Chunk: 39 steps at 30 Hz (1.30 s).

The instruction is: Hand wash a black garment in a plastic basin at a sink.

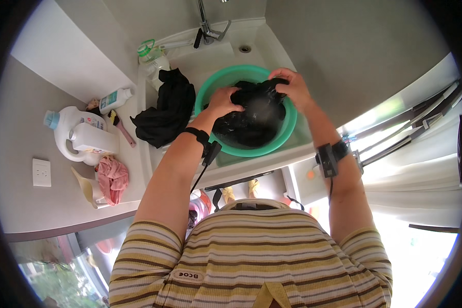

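Note:
A wet black garment (250, 123) lies bunched in water in a green plastic basin (204, 86), which stands in a white laundry sink (231, 54). My right hand (294, 88) grips a raised fold of the cloth at the basin's right rim. On the left side of the basin, my left hand (225, 102) has its thumb and fingers around part of the same garment; the fingertips are partly hidden by cloth. Another black garment (165, 109) is heaped on the sink's left side, beside the basin.
A chrome faucet (208, 32) rises at the back, near the drain (245, 49). A clear plastic jug (154, 63) stands at the sink's left corner. Leftward lie detergent bottles (94, 140), a scrub brush (121, 129), a pink cloth (112, 179) and a cream scoop (86, 188).

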Tool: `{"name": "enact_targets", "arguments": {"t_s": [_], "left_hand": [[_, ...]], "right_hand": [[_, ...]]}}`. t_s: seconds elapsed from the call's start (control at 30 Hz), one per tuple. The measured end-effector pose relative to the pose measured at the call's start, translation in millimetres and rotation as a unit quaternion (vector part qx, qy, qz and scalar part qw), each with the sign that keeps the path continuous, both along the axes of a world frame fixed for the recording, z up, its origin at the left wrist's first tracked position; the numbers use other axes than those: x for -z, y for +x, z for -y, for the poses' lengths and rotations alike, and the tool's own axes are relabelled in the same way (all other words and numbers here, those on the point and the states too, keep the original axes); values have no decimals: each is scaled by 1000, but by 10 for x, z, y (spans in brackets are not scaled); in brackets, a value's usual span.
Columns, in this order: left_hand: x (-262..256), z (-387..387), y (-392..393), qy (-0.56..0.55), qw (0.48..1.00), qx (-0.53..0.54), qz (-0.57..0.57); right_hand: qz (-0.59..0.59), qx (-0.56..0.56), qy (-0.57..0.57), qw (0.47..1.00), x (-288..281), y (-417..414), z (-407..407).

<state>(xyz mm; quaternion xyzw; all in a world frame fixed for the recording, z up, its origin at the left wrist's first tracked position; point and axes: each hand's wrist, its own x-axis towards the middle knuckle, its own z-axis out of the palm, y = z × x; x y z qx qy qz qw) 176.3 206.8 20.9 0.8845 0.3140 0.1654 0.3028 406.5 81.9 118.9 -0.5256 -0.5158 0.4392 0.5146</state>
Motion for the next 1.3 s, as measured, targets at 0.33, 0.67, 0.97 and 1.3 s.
{"name": "enact_targets", "arguments": {"t_s": [0.33,0.67,0.97,1.3], "left_hand": [[-552,787,489,1,970,-114,213],[-641,1324,299,38,983,-152,90],[-200,822,235,61,953,-272,114],[-473,466,72,118,978,-147,-94]], "right_hand": [[-548,111,-76,826,942,-441,-204],[-520,-24,-171,837,1371,-576,-292],[-411,198,-326,828,1216,-1019,-357],[2,273,-95,957,905,-66,-252]]}}
